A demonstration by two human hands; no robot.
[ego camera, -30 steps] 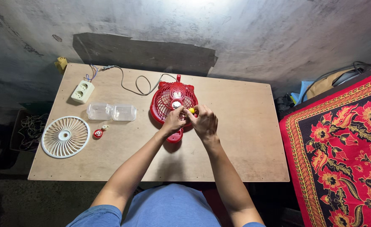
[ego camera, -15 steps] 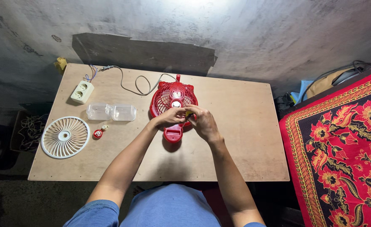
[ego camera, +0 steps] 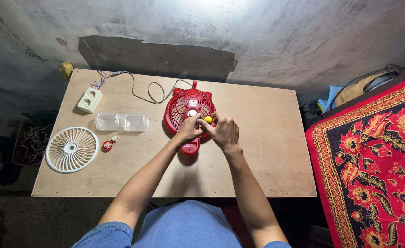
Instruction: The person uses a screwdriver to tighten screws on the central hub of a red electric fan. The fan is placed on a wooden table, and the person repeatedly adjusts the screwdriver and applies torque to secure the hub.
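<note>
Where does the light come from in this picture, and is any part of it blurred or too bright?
Head view: light from above the far wall, which is overexposed at the top edge; the hands throw a short shadow toward the person on the wooden table; the red fan is sharp; the edges curve slightly.

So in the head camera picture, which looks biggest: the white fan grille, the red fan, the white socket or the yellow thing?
1. Red fan and white fan grille look alike.
2. White socket.
3. Yellow thing.

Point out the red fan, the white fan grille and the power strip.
red fan (ego camera: 184, 104): head view, on its wire cage, upper left part.
white fan grille (ego camera: 71, 149): head view, on its round hub.
power strip (ego camera: 90, 100): head view, on its socket face.
</note>
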